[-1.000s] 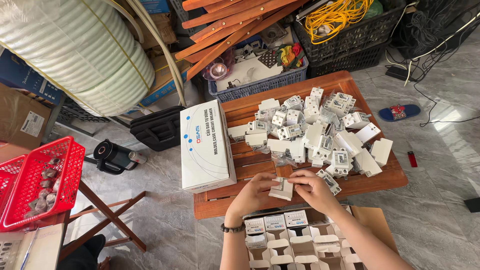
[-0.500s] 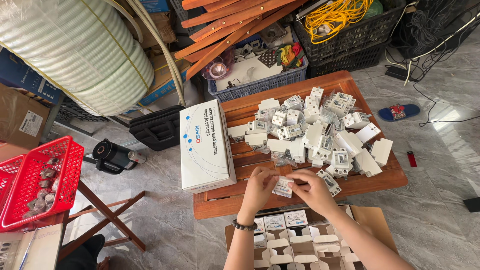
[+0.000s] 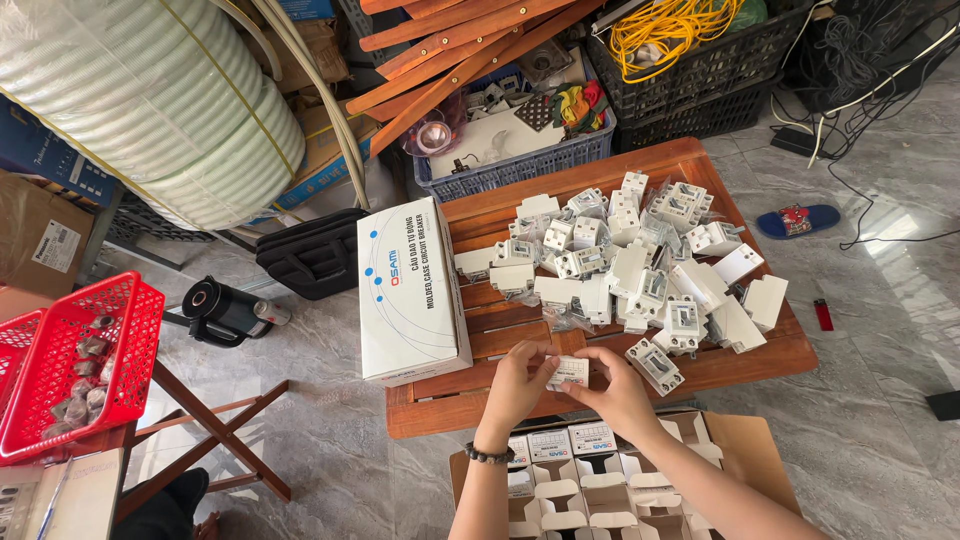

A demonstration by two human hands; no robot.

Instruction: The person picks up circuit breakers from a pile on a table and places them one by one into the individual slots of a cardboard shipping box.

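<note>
My left hand (image 3: 518,385) and my right hand (image 3: 618,388) together hold one small white box (image 3: 568,372) above the near edge of a low wooden table (image 3: 510,330). Each hand grips one end of it. Just below my hands an open cardboard carton (image 3: 735,445) holds rows of small white boxes (image 3: 560,443). A heap of white circuit breakers (image 3: 630,265) covers the middle and right of the table. One loose breaker (image 3: 655,366) lies right beside my right hand.
A large white box (image 3: 412,290) lies on the table's left end. Behind stand a blue basket (image 3: 510,170), black crates (image 3: 700,70), wooden slats and a big coil of pale hose (image 3: 150,100). A red basket (image 3: 75,360) sits left; a slipper (image 3: 795,220) and lighter lie right.
Both hands have shifted slightly while turning the small white box between them. Nothing on the table has moved.
</note>
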